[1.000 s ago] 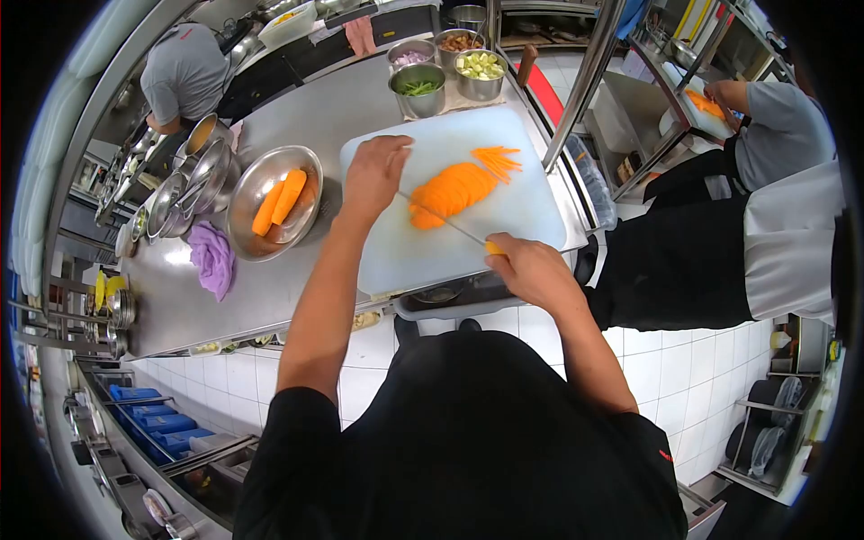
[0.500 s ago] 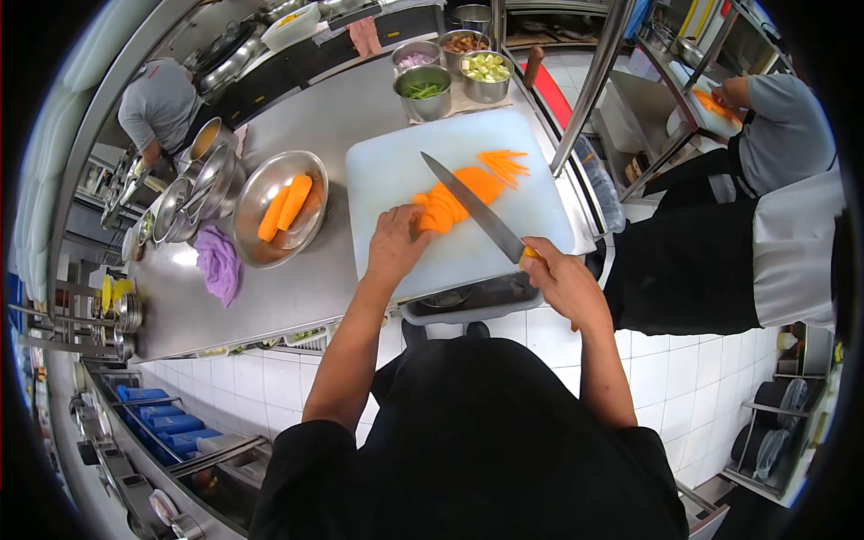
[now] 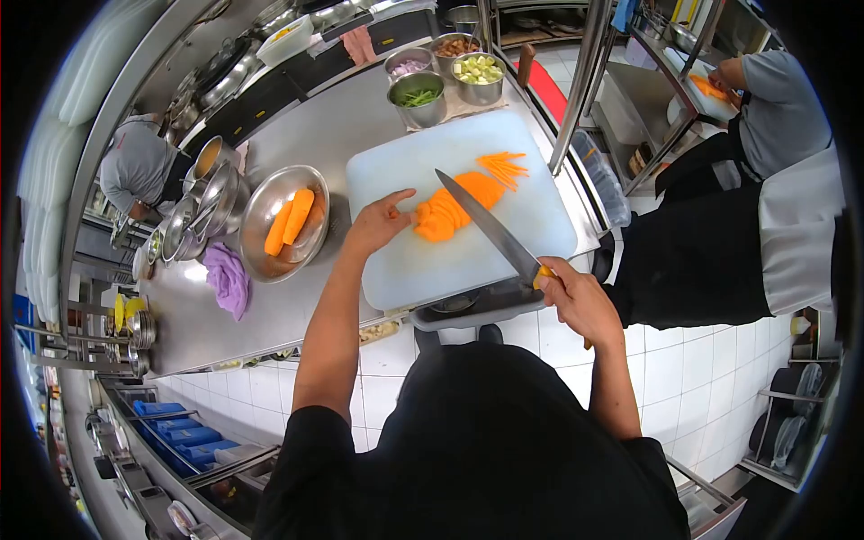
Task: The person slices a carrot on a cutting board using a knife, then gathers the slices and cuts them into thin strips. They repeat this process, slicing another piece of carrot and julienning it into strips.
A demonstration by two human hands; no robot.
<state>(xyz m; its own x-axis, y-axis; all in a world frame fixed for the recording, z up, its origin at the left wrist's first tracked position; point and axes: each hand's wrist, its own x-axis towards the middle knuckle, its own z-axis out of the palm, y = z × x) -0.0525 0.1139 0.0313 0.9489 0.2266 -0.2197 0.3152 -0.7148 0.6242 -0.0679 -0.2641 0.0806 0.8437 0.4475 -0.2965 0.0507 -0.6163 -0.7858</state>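
Observation:
My right hand [image 3: 576, 297] is wrapped round the yellow handle of a large knife [image 3: 490, 225]. Its blade points up and left, lying over a row of overlapping carrot slices [image 3: 439, 216] on the white cutting board [image 3: 387, 279]. Thin carrot strips [image 3: 504, 166] lie at the board's upper right. Just left of the slices is my left hand [image 3: 380, 223], fingers apart and holding nothing. A metal bowl [image 3: 256, 211] with two peeled carrots [image 3: 298, 216] stands left of the board.
Beyond the board stand metal pots of green pieces [image 3: 418, 101], pale cubes [image 3: 478, 72], purple pieces [image 3: 408, 67] and brown pieces [image 3: 453, 47]. A purple cloth [image 3: 227, 281] lies at the left. One person [image 3: 783, 108] works at the right, another [image 3: 139, 166] at upper left.
My left hand has lifted off the slices and moved left, its fingers spreading. My right hand and the knife have shifted slightly right and down. The person at upper left leans lower.

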